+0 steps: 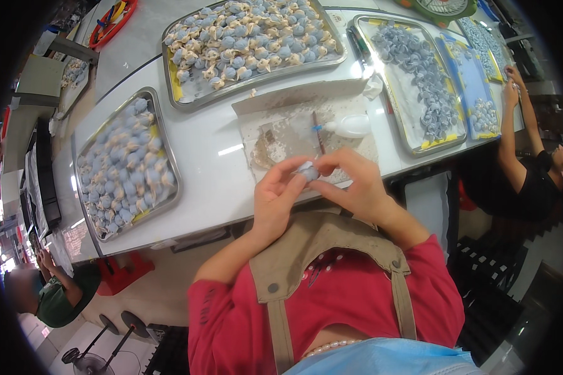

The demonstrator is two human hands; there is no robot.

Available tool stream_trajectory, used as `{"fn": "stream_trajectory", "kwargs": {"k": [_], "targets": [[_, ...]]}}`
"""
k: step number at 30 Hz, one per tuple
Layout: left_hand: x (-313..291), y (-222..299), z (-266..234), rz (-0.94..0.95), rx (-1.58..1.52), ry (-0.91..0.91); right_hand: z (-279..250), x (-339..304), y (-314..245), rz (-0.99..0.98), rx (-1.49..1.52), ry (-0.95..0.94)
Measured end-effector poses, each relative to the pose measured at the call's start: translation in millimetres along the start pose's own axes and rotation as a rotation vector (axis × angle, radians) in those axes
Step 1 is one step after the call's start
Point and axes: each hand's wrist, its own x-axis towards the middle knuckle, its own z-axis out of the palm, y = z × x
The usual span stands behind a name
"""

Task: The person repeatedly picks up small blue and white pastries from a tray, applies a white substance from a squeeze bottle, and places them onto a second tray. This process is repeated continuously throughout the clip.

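My left hand (275, 197) and my right hand (353, 181) meet just above the near edge of the white table (213, 169). Between their fingertips they pinch one small pale blue and white piece (308, 172). Right behind them lies a stained work mat (281, 128) with a thin stick (318, 132) and a white squeeze bottle (350, 126) on it. Both forearms come up from my red-sleeved shirt and tan apron.
Metal trays full of small blue and beige pieces stand at the left (84, 181) and the back (187, 94). A tray of grey-blue pieces (413, 147) is at the right. One person sits at the right (525, 169), another at the lower left (56, 294). A fan (87, 359) stands on the floor.
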Motion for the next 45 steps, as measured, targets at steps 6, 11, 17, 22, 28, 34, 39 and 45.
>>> {"fn": "stream_trajectory", "kwargs": {"k": [6,11,17,22,28,34,39,45], "targets": [[-3.6,0.7,3.3,0.012,0.154,-0.027,-4.7,-8.5,4.4,-0.154,-0.208,0.020],[-1.9,2.2,4.7,0.020,0.225,0.012,-12.5,-3.4,7.7,-0.232,-0.221,-0.069],[-1.5,-2.1,8.5,0.151,0.188,0.057,-3.3,-3.3,19.9,0.030,0.279,-0.020],[-3.1,-8.3,4.8,0.165,0.184,0.061,-0.9,-11.1,24.8,-0.007,0.223,-0.093],[-3.9,-4.0,-0.3,0.125,0.127,0.007,-3.2,-6.9,37.3,-0.037,0.340,-0.188],[-8.8,5.2,2.0,0.128,0.155,-0.106,-2.3,-0.4,21.9,0.203,0.778,-0.374],[-11.0,9.5,3.9,0.153,0.213,-0.176,-5.0,-3.3,26.5,0.145,0.715,-0.430],[-13.2,16.7,-0.4,0.204,0.328,-0.259,-10.8,0.2,17.9,0.098,0.638,-0.433]]}}
